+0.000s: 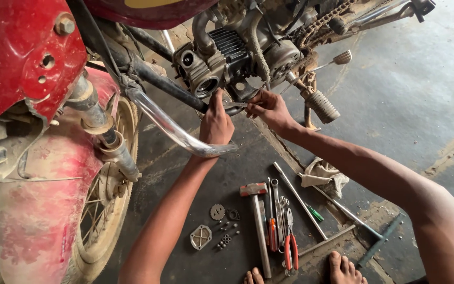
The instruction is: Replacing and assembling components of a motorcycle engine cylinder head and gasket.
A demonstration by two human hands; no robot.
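Note:
A red motorcycle's engine (227, 55) hangs above a stained floor. My left hand (215, 122) reaches up under the engine's cylinder, fingers pressed against its lower edge next to the chrome crash bar (174, 129). My right hand (269, 108) grips a thin metal tool (237, 104) whose tip points at the engine's underside, close to my left fingers. What the tool tip touches is hidden by my hands.
On the floor lie a hammer (258, 221), spanners, red-handled pliers (290, 247), screwdrivers, long rods, a T-handle wrench (377, 236), a rag (322, 176), a small gear (217, 211), a square cover plate (200, 236) and loose bolts. The front wheel (103, 210) and red mudguard stand left. My bare feet (342, 268) are below.

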